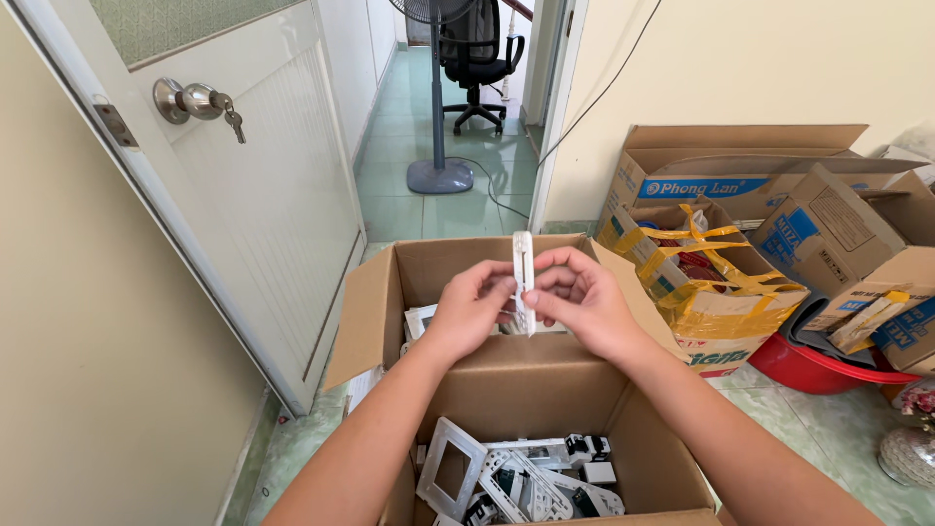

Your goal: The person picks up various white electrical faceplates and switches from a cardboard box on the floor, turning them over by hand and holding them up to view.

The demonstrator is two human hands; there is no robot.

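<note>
Both my hands hold one white plastic plate [524, 273] edge-on to the camera, upright, above an open cardboard box [526, 385]. My left hand [472, 310] pinches its left side and my right hand [582, 300] grips its right side. In the near end of the box lie several white plastic frames and switch parts [521, 477]. More white pieces [421, 321] show at the box's far left, behind my left wrist.
An open white door [243, 195] with a knob and keys stands at the left. Cardboard boxes [721, 253] with yellow tape and a red tub [828, 368] are stacked at the right. A standing fan [438, 146] and a black office chair [477, 68] are in the hallway beyond.
</note>
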